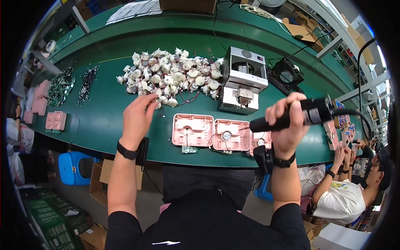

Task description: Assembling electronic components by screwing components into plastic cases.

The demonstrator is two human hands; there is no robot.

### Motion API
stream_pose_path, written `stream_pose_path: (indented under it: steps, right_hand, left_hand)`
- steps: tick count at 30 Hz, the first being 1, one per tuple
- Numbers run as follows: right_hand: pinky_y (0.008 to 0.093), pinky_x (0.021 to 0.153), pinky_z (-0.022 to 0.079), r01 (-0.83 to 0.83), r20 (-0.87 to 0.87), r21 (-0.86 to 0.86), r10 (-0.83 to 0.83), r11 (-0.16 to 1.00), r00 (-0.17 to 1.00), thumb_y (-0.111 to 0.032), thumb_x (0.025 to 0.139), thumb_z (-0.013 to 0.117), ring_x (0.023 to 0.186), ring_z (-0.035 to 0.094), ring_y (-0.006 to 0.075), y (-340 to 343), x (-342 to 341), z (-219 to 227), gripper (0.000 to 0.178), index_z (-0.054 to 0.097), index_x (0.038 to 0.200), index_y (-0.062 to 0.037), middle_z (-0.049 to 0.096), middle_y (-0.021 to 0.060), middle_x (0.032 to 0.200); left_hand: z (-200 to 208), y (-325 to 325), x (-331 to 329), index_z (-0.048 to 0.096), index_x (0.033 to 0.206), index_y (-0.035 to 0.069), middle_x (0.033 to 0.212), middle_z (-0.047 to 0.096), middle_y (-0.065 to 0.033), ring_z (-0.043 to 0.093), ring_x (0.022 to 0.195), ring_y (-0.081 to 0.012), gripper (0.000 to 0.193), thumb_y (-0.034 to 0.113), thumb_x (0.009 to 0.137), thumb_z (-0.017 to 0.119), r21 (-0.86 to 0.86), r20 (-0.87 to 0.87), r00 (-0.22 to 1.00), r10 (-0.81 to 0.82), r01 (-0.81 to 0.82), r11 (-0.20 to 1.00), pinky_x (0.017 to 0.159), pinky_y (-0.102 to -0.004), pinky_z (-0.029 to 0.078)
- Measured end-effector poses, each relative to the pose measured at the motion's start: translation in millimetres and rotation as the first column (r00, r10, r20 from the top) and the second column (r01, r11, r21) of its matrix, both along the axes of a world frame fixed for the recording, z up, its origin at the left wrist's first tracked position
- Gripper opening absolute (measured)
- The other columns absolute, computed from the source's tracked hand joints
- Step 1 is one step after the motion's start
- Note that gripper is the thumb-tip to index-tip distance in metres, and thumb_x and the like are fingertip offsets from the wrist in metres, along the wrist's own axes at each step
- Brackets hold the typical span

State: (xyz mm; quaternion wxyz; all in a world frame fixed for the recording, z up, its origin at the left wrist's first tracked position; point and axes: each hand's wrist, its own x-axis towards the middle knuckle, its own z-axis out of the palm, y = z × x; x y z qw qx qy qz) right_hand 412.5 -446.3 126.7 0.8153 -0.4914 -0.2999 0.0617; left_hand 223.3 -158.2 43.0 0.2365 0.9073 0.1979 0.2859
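On the green table, left hand reaches the near edge of the pile of small white motors, fingers curled loosely around one, grip not fully visible. These motors w/ thin red wires look light and hard; better take by the round body, not the wire. Pink housings lie in front. Right hand is closed around a black electric screwdriver, held above the table, approx. horizontal; it seems stiff, moderately heavy.

Matt black plastic screwdriver; glossy pink plastic housings; smooth green belt.
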Motion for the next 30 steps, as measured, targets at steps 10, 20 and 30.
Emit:
stream_pose_path:
  steps: [10, 20, 30]
  right_hand:
    - [0.0323, 0.056, 0.045, -0.058, 0.079, -0.045, 0.061, 0.997, 0.995, -0.037, 0.096, 0.064, 0.055, 0.051, 0.0153, -33.0, -38.2, 3.3, 0.038, 0.044, 0.109, -0.0066, 0.052, 0.0059, 0.074]
    - [0.0318, 0.057, 0.047, -0.074, 0.095, -0.047, 0.078, 0.996, 0.992, -0.040, 0.094, 0.067, 0.055, 0.052, 0.0155, -49.2, -50.1, 11.3, 0.043, 0.043, 0.108, -0.0071, 0.053, 0.0056, 0.074]
    - [0.0317, 0.054, 0.047, -0.096, 0.052, -0.040, 0.098, 0.995, 0.994, -0.042, 0.093, 0.068, 0.054, 0.052, 0.0155, -46.8, -53.4, 4.4, 0.045, 0.042, 0.108, -0.0073, 0.052, 0.0052, 0.072]
  left_hand:
    - [-20.2, 8.1, 68.5, 0.068, 0.111, 0.011, 0.088, 0.072, -0.0120, 0.070, 0.080, -0.0320, 0.033, 0.032, 0.087, 0.075, 0.313, -0.609, 0.793, 0.019, 0.218, 0.924, 0.069, -0.0451, 0.053]
    - [51.7, 62.0, 46.6, 0.059, 0.135, 0.006, 0.099, 0.071, -0.0042, 0.068, 0.097, -0.0152, 0.040, 0.013, 0.097, 0.066, -0.693, 0.043, 0.949, -0.311, 0.253, 0.676, 0.080, -0.0296, 0.053]
    - [40.2, 21.4, -1.3, 0.059, 0.136, 0.002, 0.123, 0.067, -0.0086, 0.065, 0.112, -0.0168, 0.037, 0.013, 0.101, 0.062, -0.812, 0.208, 0.961, -0.183, 0.274, 0.515, 0.089, -0.0309, 0.054]
